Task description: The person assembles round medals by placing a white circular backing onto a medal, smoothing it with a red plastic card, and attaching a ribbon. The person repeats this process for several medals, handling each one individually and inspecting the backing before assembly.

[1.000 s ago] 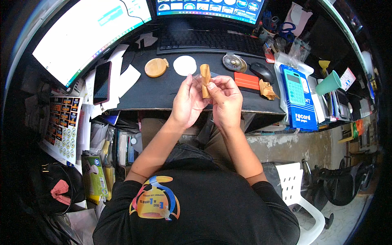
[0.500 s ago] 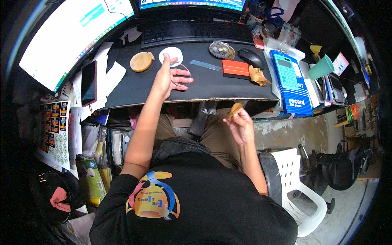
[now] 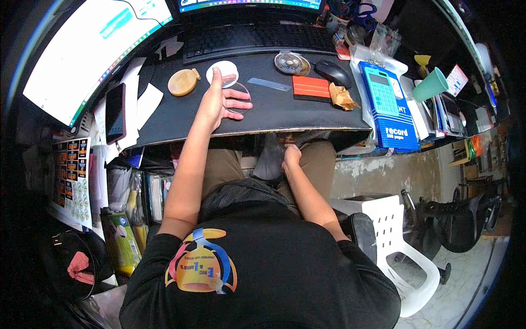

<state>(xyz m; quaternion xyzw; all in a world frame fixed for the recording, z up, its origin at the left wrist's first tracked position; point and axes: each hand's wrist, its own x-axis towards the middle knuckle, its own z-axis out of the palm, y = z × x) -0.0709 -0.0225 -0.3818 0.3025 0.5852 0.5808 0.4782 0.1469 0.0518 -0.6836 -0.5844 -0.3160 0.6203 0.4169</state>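
My left hand (image 3: 211, 104) is raised over the front of the desk, its thumb up and fingers stretched out. Between thumb and fingers it holds a thin, clear round disc (image 3: 248, 90) by the edge. Behind the thumb lies a white round disc (image 3: 222, 71), with a round wooden piece (image 3: 183, 82) with a small tab to its left. My right hand (image 3: 292, 157) is down over my lap, just below the desk edge, fingers closed beside a grey bag (image 3: 268, 159). Something brownish shows in shadow at its fingertips, too dim to name.
On the desk are a clear strip (image 3: 268, 84), a round metal-and-clear part (image 3: 291, 63), a red-and-black squeegee (image 3: 312, 88), crumpled brown paper (image 3: 342, 97) and a mouse (image 3: 332, 73). A phone (image 3: 115, 112) lies left; a calculator (image 3: 379, 90) sits on a blue record book (image 3: 397, 131).
My right hand has moved down and left from beside the desk edge to the grey bag, taking the brownish piece out of clear sight. My left hand still holds the clear disc.
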